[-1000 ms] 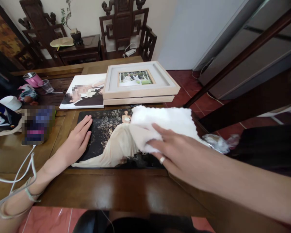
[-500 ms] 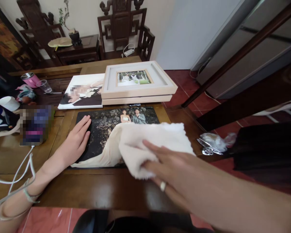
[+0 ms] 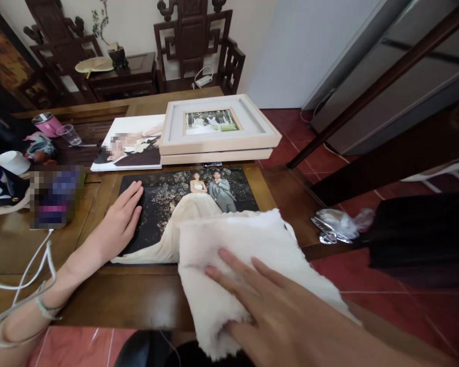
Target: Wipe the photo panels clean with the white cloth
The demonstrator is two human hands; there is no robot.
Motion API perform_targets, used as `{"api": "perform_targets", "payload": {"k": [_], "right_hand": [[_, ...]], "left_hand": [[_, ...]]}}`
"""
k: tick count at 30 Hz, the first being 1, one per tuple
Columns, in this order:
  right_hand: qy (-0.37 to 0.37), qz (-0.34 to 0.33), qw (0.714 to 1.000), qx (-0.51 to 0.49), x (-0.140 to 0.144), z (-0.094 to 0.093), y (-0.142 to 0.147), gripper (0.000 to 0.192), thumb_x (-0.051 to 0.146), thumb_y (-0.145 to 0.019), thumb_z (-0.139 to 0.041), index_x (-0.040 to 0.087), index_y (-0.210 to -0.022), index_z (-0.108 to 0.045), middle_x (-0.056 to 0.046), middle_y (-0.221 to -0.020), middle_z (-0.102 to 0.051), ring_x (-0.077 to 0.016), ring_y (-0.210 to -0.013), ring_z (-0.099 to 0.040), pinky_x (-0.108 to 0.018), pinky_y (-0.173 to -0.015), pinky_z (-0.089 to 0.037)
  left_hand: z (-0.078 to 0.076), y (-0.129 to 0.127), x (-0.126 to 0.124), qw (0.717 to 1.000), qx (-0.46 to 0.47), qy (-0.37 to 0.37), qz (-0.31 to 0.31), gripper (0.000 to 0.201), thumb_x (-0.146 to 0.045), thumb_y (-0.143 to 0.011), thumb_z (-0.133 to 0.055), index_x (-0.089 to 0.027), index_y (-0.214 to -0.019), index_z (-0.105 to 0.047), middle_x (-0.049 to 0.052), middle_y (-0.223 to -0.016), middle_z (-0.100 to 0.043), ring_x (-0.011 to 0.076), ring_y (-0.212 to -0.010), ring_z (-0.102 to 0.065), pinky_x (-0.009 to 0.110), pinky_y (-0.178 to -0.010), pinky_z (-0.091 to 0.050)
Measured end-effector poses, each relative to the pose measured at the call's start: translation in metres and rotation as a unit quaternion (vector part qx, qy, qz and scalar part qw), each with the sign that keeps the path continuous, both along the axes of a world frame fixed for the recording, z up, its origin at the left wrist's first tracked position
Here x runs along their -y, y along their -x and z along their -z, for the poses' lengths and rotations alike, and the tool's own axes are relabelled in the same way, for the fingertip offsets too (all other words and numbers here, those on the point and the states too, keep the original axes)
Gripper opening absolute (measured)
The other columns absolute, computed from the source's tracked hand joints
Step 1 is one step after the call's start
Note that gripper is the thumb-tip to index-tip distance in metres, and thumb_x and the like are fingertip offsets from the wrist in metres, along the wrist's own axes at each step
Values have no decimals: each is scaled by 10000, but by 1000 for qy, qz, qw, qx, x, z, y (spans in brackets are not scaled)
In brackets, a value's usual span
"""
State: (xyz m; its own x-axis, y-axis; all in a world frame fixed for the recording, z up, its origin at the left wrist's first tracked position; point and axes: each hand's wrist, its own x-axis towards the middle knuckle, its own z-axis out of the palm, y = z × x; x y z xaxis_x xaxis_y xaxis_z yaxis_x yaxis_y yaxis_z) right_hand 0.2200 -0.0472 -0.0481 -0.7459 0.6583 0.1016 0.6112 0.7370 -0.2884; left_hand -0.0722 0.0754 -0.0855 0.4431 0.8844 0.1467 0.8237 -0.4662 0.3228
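Note:
A dark wedding photo print (image 3: pixel 164 204) lies flat on the wooden table (image 3: pixel 137 300) in front of me. My left hand (image 3: pixel 118 221) rests flat on its left edge, fingers together. A white fluffy cloth (image 3: pixel 237 255) covers the print's lower right corner and hangs over the table's front edge. My right hand (image 3: pixel 268 306) presses down on the cloth with fingers spread.
Two stacked light wooden frames (image 3: pixel 218 130) and a white photo canvas (image 3: pixel 130 145) lie behind the print. A pink cup (image 3: pixel 46 124), a clear glass (image 3: pixel 71 135), clutter and white cables (image 3: pixel 30 270) sit at the left. Crumpled plastic (image 3: pixel 338 224) lies at the right edge. Carved chairs stand behind.
My right hand has dragged the cloth from the print's upper right down toward me and over the table's front edge, uncovering the couple in the picture. My left hand has stayed put.

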Motion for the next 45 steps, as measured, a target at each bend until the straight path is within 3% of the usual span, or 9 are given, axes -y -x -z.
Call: {"api": "perform_targets", "payload": {"k": [6, 13, 18, 24, 27, 31, 37, 40, 45], "right_hand": [[-30, 39, 998, 37, -46, -6, 3, 369, 63, -695, -584, 226, -1001, -712, -134, -1348, -597, -349, -1258, -535, -482, -869, -569], [-72, 58, 993, 72, -98, -4, -12, 319, 44, -784, -490, 182, -995, -685, -150, -1097, -694, -342, -1164, -596, -446, -789, -574], [-77, 40, 994, 69, -69, 13, -5, 352, 90, -732, -604, 178, -1060, -697, -192, -1418, -514, -437, -1343, -401, -605, -955, -466], [27, -37, 999, 7, -16, 16, 10, 117, 261, -743, -686, 216, -831, -747, -180, -1402, -538, -473, -1354, -364, -693, -988, -386], [51, -41, 997, 36, -24, 6, 9, 201, 221, -715, -706, 218, -911, -745, -161, -1417, -529, -429, -1356, -388, -634, -1018, -407], [-11, 0, 999, 33, -64, -1, -3, 356, 60, -758, -573, 198, -1058, -706, -148, -1431, -518, -355, -1360, -413, -555, -1032, -441], [-64, 45, 994, 71, -119, 1, -17, 339, 41, -827, -470, 150, -1074, -675, -186, -1138, -690, -368, -1284, -502, -517, -896, -531], [-67, 30, 994, 76, -117, 4, -14, 330, 43, -808, -501, 110, -1079, -677, -232, -1279, -613, -419, -1318, -444, -568, -925, -499], [-39, -14, 999, 29, -68, 18, 2, 293, 107, -740, -641, 160, -1014, -728, -232, -1446, -467, -486, -1362, -335, -694, -1015, -355]], "left_hand": [[0, 1, 1, 1000, 0, -8, 9, 534, -374, -1003, -289, -94, -1445, -391, 141, -1561, -344, 248, -1456, -291, 450, -1207, -240], [0, 2, 1, 1000, 4, -6, 5, 527, -372, -1002, -282, -108, -1444, -395, 137, -1560, -346, 254, -1455, -295, 463, -1203, -240], [-1, 1, 1, 1000, 2, -4, 7, 524, -368, -1003, -285, -114, -1450, -385, 135, -1563, -342, 246, -1459, -286, 465, -1200, -247], [0, 1, 1, 1000, -3, -5, 6, 533, -362, -1003, -289, -81, -1444, -390, 152, -1556, -349, 240, -1458, -289, 445, -1205, -242], [0, 1, 2, 1000, -1, -6, 7, 534, -368, -1003, -286, -87, -1446, -387, 149, -1560, -342, 246, -1459, -285, 453, -1206, -237], [0, 1, 2, 1000, -1, -4, 8, 529, -378, -1005, -280, -114, -1453, -380, 133, -1567, -334, 241, -1462, -278, 461, -1206, -240], [-1, 2, 3, 1000, 0, -8, 6, 528, -362, -1006, -285, -78, -1437, -397, 151, -1557, -348, 233, -1459, -287, 437, -1207, -241], [0, 2, 2, 1000, 0, -11, 8, 522, -354, -1005, -290, -81, -1438, -396, 149, -1556, -351, 239, -1458, -289, 449, -1203, -247], [3, 2, 0, 1000, -6, -16, 10, 529, -346, -1006, -286, -55, -1433, -399, 162, -1553, -352, 239, -1455, -294, 438, -1202, -252]]}}
